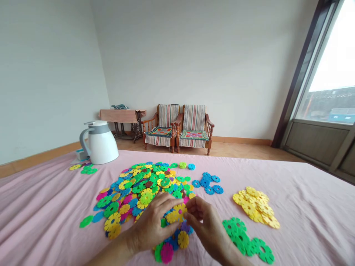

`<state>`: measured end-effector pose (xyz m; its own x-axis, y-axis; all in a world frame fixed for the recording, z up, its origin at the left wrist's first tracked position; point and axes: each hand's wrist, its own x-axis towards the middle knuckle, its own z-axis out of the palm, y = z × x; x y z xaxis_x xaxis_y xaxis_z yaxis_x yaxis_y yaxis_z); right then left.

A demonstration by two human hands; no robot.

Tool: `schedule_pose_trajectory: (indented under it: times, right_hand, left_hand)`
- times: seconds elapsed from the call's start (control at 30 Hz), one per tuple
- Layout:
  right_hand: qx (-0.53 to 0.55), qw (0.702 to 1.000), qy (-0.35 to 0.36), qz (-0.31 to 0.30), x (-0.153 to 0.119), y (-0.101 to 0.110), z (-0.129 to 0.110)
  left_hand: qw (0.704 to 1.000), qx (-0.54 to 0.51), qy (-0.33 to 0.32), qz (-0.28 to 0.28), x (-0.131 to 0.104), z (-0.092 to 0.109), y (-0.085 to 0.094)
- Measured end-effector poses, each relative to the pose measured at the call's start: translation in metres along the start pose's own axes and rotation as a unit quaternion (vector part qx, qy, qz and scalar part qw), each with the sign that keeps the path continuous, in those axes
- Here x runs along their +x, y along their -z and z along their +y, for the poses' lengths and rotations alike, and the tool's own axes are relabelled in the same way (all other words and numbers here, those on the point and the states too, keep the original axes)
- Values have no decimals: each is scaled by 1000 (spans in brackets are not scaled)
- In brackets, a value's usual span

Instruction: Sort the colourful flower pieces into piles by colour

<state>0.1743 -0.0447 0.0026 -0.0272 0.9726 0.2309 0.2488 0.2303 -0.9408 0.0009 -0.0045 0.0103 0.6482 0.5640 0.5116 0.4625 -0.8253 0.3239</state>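
Note:
My left hand [158, 221] reaches over the front of a mixed pile of plastic snowflake discs [144, 181]. Its fingers and thumb close around a few yellow snowflake discs [176, 213]. My right hand [206, 226] has curled fingers, with thumb and fingertips at the right edge of these yellow discs. What lies inside the right fingers is partly hidden. Below the hands are a magenta disc [166, 252], another yellow disc [183, 239] and several blue and green ones.
Sorted discs lie to the right: a blue group [206, 181], a yellow heap [253, 205] and a green group [241, 236]. A white jug [102, 146] stands at the back left of the pink cloth [310, 207]. Two wooden armchairs [194, 123] are by the wall.

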Motion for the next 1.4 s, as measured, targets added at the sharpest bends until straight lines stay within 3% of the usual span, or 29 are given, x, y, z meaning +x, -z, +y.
schedule_pose_trajectory:
  times: [0.13, 0.27, 0.43, 0.57, 0.67, 0.8, 0.93, 1.0, 1.13, 1.27, 1.4]
  right_hand:
    - [-37, 999, 5, 30, 4, 16, 7]
    - [-175, 974, -16, 145, 13, 79, 28]
    - [-331, 894, -118, 279, 9, 173, 62]
    - [-391, 839, -146, 349, -3, 206, 69]
    - [-388, 828, -125, 384, -10, 205, 68]
    - [-381, 845, -101, 362, -18, 204, 74]
    - [-407, 841, -101, 341, -26, 212, 84]
    - [-417, 841, -92, 333, -24, 209, 82]
    - [-389, 876, -41, 284, -4, 178, 63]
    - [-365, 903, -3, 226, 20, 133, 39]
    - [-325, 923, 10, 208, 29, 102, 36]
  left_hand:
    - [1000, -8, 27, -13, 0, -8, 6]
    - [996, -31, 49, -66, 3, -15, 17]
    - [985, -63, 41, -157, 3, -15, 21]
    - [983, -75, 43, -161, 1, -14, 18]
    - [985, -61, 39, -156, 1, -16, 17]
    - [989, -30, 37, -143, 1, -22, 17]
    - [991, -17, 39, -124, 1, -21, 18]
    - [989, -23, 33, -141, 2, -15, 20]
    - [978, -42, 9, -203, 2, -3, 23]
    - [975, -40, 9, -218, 1, 1, 22]
    - [975, -36, 28, -217, 0, 2, 21]
